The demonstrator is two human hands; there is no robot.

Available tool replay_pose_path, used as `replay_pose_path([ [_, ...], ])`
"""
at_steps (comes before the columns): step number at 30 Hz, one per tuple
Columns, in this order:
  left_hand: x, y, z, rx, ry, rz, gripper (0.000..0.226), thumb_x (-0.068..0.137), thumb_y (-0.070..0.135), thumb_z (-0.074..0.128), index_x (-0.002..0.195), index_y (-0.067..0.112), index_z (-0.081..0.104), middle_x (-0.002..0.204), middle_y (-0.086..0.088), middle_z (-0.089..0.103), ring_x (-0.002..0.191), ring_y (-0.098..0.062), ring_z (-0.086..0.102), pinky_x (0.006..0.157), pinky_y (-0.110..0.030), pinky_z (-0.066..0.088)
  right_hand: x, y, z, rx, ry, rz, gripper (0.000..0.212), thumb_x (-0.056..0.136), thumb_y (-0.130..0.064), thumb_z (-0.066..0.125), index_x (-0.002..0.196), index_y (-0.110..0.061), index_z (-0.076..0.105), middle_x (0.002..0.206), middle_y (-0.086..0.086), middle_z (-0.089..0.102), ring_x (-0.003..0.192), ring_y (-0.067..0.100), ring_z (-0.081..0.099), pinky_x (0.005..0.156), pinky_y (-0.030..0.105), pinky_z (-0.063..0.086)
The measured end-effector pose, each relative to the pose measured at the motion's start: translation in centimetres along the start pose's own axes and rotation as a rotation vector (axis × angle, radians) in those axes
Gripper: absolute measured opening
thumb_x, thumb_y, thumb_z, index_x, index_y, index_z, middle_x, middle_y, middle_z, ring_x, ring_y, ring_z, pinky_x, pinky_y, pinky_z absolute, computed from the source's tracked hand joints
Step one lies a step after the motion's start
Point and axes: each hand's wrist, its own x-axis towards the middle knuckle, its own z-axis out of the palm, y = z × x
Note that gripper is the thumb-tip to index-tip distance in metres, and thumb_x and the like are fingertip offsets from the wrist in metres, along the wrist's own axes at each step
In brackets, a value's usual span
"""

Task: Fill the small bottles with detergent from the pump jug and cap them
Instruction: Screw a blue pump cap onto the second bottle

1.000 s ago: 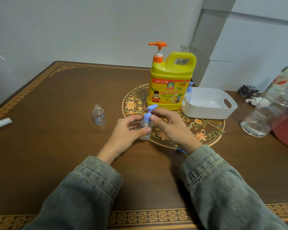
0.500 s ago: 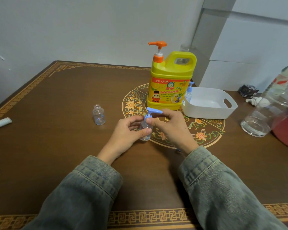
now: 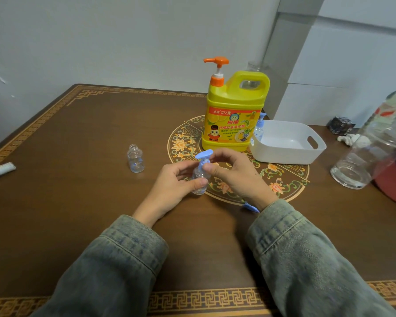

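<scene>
Lying at the far left edge of the table [image 3: 78, 202], a white comb-like thing [image 3: 1, 170] sits well apart from everything else, with a broad stretch of bare brown wood between it and the open small bottle [image 3: 135, 161]. That bottle stands upright and uncapped, clear of the hands, with free room on every side. Next comes the left hand [image 3: 169, 186], thumb and fingers clamped around the body of a second small bottle [image 3: 198, 179] standing on the rim of the round flower pattern. Its blue pump cap [image 3: 204, 156] sits on the neck, and the right hand [image 3: 236, 177] pinches the cap's collar with fingertips pressed together on it. Another blue cap [image 3: 250, 207] lies on the wood just beside the right wrist. Behind the hands the yellow pump jug [image 3: 234, 113] stands upright, nozzle pointing left. Just to its right a white tub [image 3: 288, 154] holds a capped bottle [image 3: 258, 129] in its near-left corner. Farther right a clear glass jar [image 3: 361, 165] leans near the table's right edge. The near edge in front of the sleeves lies bare.
</scene>
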Motion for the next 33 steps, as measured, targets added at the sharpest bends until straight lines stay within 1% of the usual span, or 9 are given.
replay_pose_path([
  [2,0.0,0.1,0.1,-0.003,-0.008,0.003,0.046,0.072,0.007,0.079,0.115,0.014,0.066,0.106,-0.002,0.073,0.099,-0.013,0.069,0.090,-0.030,0.053,0.0,0.2,-0.1,0.016,-0.006,-0.008,0.020,0.084,-0.018,0.072,0.103,-0.017,0.066,0.100,-0.001,0.068,0.095,0.007,0.062,0.075,0.013,0.050],
  [7,0.0,0.0,0.0,0.000,-0.019,-0.004,0.049,0.074,0.008,0.078,0.121,0.008,0.063,0.111,-0.006,0.072,0.105,-0.018,0.068,0.097,-0.038,0.051,0.1,0.3,-0.5,-0.051,-0.030,-0.042,0.024,0.093,-0.015,0.061,0.115,-0.006,0.068,0.116,0.009,0.066,0.111,0.019,0.061,0.095,0.028,0.048],
  [13,-0.1,-0.1,-0.1,-0.013,-0.015,0.004,0.045,0.072,0.017,0.078,0.115,0.009,0.067,0.109,-0.007,0.073,0.105,-0.021,0.068,0.099,-0.045,0.049,0.2,0.2,0.0,-0.019,0.010,0.011,0.012,0.087,-0.021,0.071,0.096,-0.014,0.068,0.092,-0.005,0.068,0.080,0.002,0.062,0.064,0.012,0.048],
  [18,-0.2,0.2,0.1,-0.030,-0.096,0.030,0.033,0.085,0.004,0.066,0.118,0.011,0.064,0.113,-0.007,0.072,0.107,-0.017,0.067,0.094,-0.029,0.051,0.2,0.5,-0.3,-0.022,-0.066,-0.023,0.021,0.095,-0.016,0.059,0.111,-0.007,0.067,0.112,0.005,0.065,0.106,0.015,0.060,0.089,0.022,0.048],
  [23,-0.2,0.0,0.0,0.001,-0.054,0.042,0.033,0.079,0.006,0.073,0.111,0.013,0.068,0.105,-0.005,0.074,0.102,-0.018,0.069,0.095,-0.038,0.052,0.2,0.0,0.4,0.005,0.057,0.011,0.006,0.085,-0.015,0.072,0.090,-0.018,0.072,0.098,-0.004,0.066,0.087,-0.002,0.061,0.074,0.012,0.048],
  [26,-0.1,0.0,0.0,-0.020,-0.042,0.048,0.034,0.078,0.008,0.074,0.112,0.012,0.068,0.106,-0.006,0.074,0.102,-0.019,0.069,0.096,-0.039,0.052,0.2,0.2,0.5,0.047,0.066,0.040,0.006,0.085,-0.020,0.072,0.090,-0.022,0.073,0.100,-0.001,0.070,0.092,0.009,0.064,0.081,0.023,0.050],
  [28,-0.2,0.1,0.0,-0.045,-0.081,0.056,0.033,0.081,0.010,0.069,0.115,0.008,0.066,0.108,-0.009,0.073,0.104,-0.020,0.069,0.094,-0.035,0.052,0.2,0.2,0.3,0.118,-0.023,0.036,0.015,0.092,-0.019,0.063,0.102,-0.013,0.073,0.111,0.005,0.069,0.102,0.021,0.065,0.086,0.033,0.053],
  [30,-0.3,0.1,0.1,-0.062,-0.118,0.059,0.030,0.085,0.007,0.064,0.115,0.005,0.065,0.108,-0.010,0.072,0.102,-0.017,0.068,0.091,-0.029,0.053,0.0,0.0,0.0,0.151,-0.110,0.037,0.022,0.096,-0.017,0.055,0.110,-0.008,0.070,0.117,0.006,0.068,0.109,0.020,0.063,0.091,0.032,0.052],
  [33,-0.2,0.1,0.3,-0.040,-0.128,0.063,0.024,0.086,0.001,0.063,0.110,0.005,0.066,0.101,-0.005,0.073,0.098,-0.012,0.068,0.086,-0.024,0.052,-0.1,-0.4,0.2,0.137,-0.095,-0.003,0.016,0.093,-0.015,0.060,0.102,-0.015,0.073,0.103,0.000,0.069,0.100,0.008,0.062,0.089,0.023,0.049],
])
